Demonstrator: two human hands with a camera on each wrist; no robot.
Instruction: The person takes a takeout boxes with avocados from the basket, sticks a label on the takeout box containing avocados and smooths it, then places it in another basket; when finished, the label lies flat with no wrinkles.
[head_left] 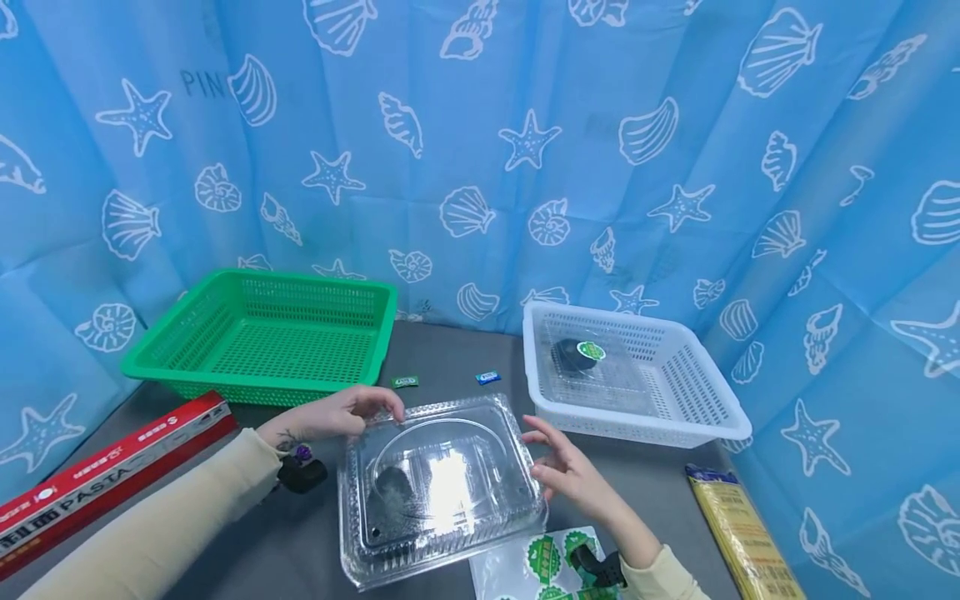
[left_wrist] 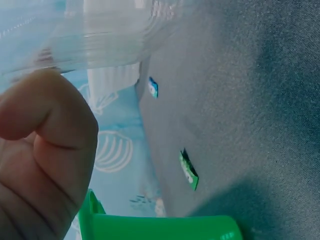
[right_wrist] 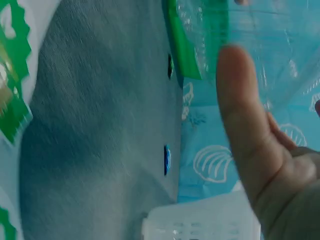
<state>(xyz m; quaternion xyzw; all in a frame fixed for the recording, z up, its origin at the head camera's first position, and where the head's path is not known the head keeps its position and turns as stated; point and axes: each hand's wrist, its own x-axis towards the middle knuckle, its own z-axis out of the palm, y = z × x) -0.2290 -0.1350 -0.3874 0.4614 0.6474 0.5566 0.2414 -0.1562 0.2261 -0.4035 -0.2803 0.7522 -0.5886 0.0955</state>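
Note:
A clear plastic clamshell box (head_left: 480, 546) is held tilted above the dark table, with glare and a dark patch showing on its lid. My left hand (head_left: 367, 408) grips it at the far left corner, fingers bent over the rim. At its right side my right hand (head_left: 573, 475) is spread, thumb straight and fingertips right at the edge. The right wrist view shows that thumb (right_wrist: 240, 95) overlapping the clear wall. Partly under the box and right wrist lies a sheet of round green stickers (head_left: 543, 560).
A green basket (head_left: 386, 325) stands at the back left. The white basket (head_left: 693, 337) at the back right holds another clear box with a green sticker. Two small packets, green (head_left: 405, 382) and blue (head_left: 487, 377), lie between. A red carton (head_left: 112, 475) is left, a yellow pack (head_left: 746, 533) right.

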